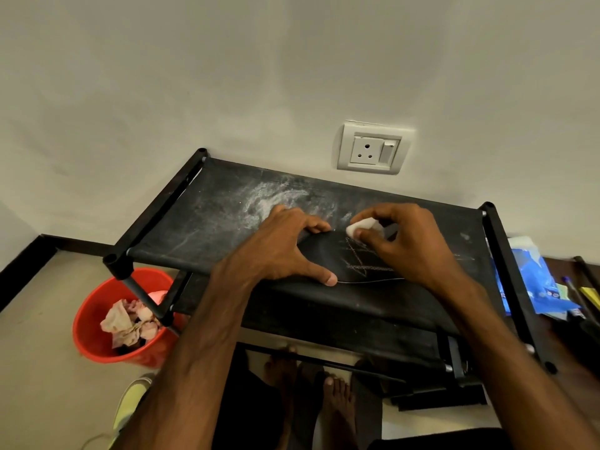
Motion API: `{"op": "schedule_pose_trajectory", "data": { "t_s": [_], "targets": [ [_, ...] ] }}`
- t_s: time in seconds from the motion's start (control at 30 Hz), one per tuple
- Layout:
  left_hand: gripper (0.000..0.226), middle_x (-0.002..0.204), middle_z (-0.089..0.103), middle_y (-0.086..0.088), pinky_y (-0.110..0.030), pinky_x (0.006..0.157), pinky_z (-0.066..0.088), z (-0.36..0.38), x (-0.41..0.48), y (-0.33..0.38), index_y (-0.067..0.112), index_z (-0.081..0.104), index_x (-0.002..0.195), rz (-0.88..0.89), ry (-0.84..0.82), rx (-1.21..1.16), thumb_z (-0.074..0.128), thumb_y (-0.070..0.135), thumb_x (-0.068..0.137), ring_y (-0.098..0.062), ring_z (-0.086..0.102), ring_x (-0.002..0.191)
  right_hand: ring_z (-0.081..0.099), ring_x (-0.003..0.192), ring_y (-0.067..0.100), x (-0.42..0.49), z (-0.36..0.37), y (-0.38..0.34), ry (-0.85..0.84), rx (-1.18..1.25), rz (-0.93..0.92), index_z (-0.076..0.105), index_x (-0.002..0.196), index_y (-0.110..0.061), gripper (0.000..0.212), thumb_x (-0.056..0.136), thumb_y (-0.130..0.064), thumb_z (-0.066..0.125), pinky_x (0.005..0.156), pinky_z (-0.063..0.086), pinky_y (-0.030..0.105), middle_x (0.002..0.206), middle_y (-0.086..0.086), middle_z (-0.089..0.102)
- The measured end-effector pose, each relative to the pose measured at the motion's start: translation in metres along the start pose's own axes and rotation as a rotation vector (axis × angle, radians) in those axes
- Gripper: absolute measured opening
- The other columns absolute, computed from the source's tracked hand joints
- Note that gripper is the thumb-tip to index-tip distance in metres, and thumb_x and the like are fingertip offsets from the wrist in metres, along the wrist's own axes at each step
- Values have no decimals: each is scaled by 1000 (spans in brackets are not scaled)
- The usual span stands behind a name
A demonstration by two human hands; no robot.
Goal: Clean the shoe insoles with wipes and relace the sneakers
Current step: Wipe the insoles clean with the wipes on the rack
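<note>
View from above of a black fabric shoe rack (227,203) standing against a pale wall, its top shelf streaked with white dust. A black insole (324,258) lies flat on that top shelf, near the middle, with faint pale scribble-like marks across it. The left hand (285,245) holds the insole in place, spanning its width, with the thumb on the near edge and the fingers curled over the far edge. The right hand (399,241) pinches a small, wadded white wipe (357,227) between thumb and fingertips and holds it down on the far part of the insole, just beside the left hand's fingers. On the floor to the left, partly under the rack's corner, stands a red bucket (94,306) holding crumpled, stained wipes (130,323). A blue packet (532,280) lies beyond the rack's right side. A white wall socket (373,147) sits on the wall above the shelf. Below the rack, the person's bare feet (337,394) show on the floor, and part of a pale yellow-green sneaker (130,401) lies at the lower left.
</note>
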State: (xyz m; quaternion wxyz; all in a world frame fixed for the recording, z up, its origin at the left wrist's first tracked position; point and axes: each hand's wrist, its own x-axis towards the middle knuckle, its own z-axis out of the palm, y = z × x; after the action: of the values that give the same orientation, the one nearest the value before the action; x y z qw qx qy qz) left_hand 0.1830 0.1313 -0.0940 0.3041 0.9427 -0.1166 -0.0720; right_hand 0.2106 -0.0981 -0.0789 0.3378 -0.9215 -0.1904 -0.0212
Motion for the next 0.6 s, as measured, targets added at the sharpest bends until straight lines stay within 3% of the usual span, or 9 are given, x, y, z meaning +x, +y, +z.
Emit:
{"op": "schedule_pose_trajectory", "data": {
  "t_s": [0.1,0.2,0.3,0.4,0.5,0.6],
  "targets": [
    [91,130,54,12,-38,100,38,-1,1,-4,40,53,140,-13,-38,26,84,68,60,-15,35,122,64,88,3,4,8,-9,-59,-28,-60,78,101,-30,14,88,-25,78,72,52,15,99,-11,72],
    [89,126,55,12,-37,96,38,1,1,-4,42,52,139,-5,-35,31,84,68,60,-16,36,120,64,88,11,12,20,-15,-78,-103,-110,79,100,-30,11,89,-28,76,76,57,37,99,-7,72],
    [90,124,56,14,-32,92,36,1,2,-2,37,51,140,-5,-14,10,87,62,62,-13,37,118,64,92,20,21,34,-20,-95,-219,-102,77,101,-26,13,90,-26,71,79,56,46,102,1,71],
    [88,120,57,16,-31,90,36,2,2,-3,35,54,135,-16,7,-9,89,61,58,-12,38,117,65,91,23,19,36,-26,-199,-246,-120,77,104,-20,15,90,-22,71,80,57,43,104,6,71],
    [90,119,59,16,-33,92,39,4,3,-5,33,56,133,-13,7,-12,89,63,55,-12,40,116,65,81,14,11,30,-31,-286,-195,-159,78,99,-25,11,88,-24,74,72,55,34,97,0,74],
    [88,117,59,18,-33,92,40,4,3,-5,35,57,131,-15,17,-22,89,64,54,-12,40,116,66,83,16,15,31,-29,-197,-277,-153,78,98,-31,12,87,-28,74,72,58,39,93,-4,74]
  ]
}}
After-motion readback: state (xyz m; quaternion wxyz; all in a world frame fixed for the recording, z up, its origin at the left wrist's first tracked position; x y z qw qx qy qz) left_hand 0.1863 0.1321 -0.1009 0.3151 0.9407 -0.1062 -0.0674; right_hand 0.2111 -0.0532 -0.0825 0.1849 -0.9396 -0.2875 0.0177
